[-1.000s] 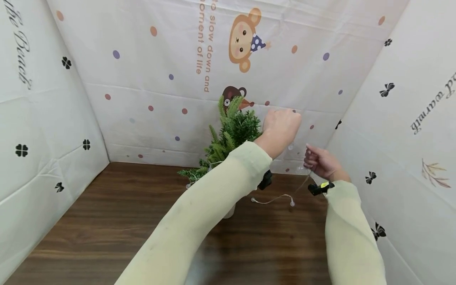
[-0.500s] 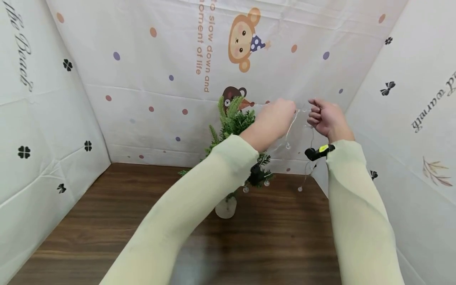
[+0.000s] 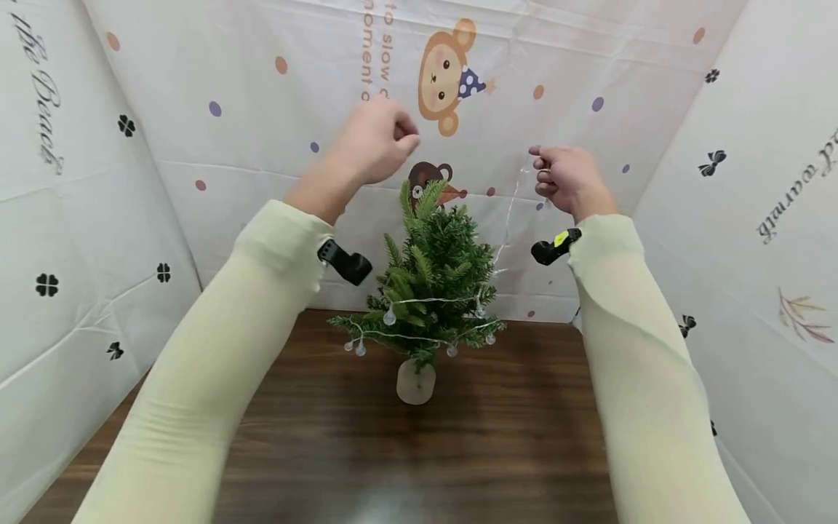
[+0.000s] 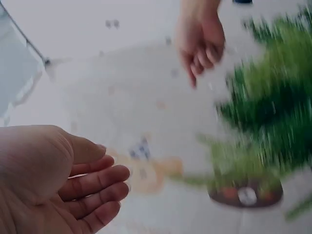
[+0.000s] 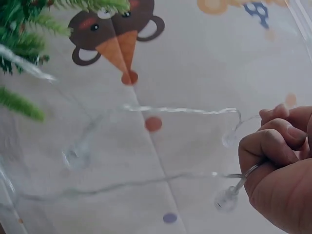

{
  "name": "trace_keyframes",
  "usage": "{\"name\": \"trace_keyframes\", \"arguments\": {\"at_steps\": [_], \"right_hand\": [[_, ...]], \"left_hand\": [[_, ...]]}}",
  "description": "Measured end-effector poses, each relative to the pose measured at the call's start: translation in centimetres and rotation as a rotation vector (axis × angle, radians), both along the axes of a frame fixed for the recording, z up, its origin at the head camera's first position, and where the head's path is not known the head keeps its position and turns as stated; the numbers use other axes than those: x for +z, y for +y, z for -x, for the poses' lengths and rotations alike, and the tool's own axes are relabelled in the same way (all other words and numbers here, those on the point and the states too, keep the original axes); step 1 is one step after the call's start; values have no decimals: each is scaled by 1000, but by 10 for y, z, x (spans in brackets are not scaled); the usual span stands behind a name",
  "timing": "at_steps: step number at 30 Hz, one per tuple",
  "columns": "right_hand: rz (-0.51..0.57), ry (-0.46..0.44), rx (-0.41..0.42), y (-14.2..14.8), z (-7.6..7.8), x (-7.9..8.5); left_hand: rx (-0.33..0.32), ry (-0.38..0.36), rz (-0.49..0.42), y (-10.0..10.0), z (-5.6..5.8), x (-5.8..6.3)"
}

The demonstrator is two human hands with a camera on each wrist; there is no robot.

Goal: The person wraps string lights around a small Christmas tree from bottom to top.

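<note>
A small green artificial Christmas tree [image 3: 448,251] stands upright on a round pale base [image 3: 415,383]. A clear string of fairy lights [image 3: 428,300] with round bulbs wraps its lower branches. From the tree's right side the cord runs up to my right hand [image 3: 568,178], whose fingers grip it. Two lengths of cord reach that hand in the right wrist view, with a clear bulb [image 5: 226,199] hanging beside the curled fingers. My left hand [image 3: 376,142] is raised left of the treetop, its fingers loosely bent around nothing. The left wrist view shows its bare palm [image 4: 34,165].
The tree stands on a dark wooden table [image 3: 419,458]. A printed fabric backdrop [image 3: 262,124] rises behind it, with similar side panels [image 3: 740,240] left and right. Wrist cameras [image 3: 347,262] are strapped to both forearms.
My left hand has left the cord and swung from the tree's right side over to its upper left. My right hand has risen with the cord, which now stretches upward from the tree.
</note>
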State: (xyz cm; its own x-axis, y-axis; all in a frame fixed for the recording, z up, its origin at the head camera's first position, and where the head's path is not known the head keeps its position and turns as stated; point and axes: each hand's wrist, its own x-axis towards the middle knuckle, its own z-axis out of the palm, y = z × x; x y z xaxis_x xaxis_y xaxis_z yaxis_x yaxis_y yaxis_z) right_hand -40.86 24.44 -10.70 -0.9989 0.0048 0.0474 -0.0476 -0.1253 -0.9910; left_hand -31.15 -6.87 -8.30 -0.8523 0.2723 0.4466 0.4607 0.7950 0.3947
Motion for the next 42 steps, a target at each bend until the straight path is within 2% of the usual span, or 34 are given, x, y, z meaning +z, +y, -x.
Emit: {"name": "trace_keyframes", "arguments": {"at_steps": [3, 7, 13, 18, 22, 26, 29, 34, 39, 42], "right_hand": [[-72, 21, 38, -12, 1, 4], [-145, 53, 112, -30, 2, 10], [-261, 75, 220, -58, 3, 17], [-465, 41, 293, -71, 1, 20], [-590, 60, 310, -77, -1, 22], [-641, 77, 341, -82, -3, 23], [-682, 92, 365, -84, -5, 25], [-721, 130, 408, -88, -9, 28], [-774, 141, 446, -89, -13, 30], [-793, 136, 453, -88, -14, 28]], "left_hand": [[18, -9, -18, -16, 18, -12], [3, -39, -44, -22, 42, -33], [-30, -66, -59, -12, 71, -59], [-67, -87, -125, 2, 87, -73], [-90, -118, -226, 12, 94, -75], [-147, -184, -338, 23, 97, -71], [-196, -215, -384, 32, 99, -67], [-232, -195, -425, 43, 104, -65], [-198, -132, -466, 44, 109, -72], [-199, -139, -512, 42, 110, -76]]}}
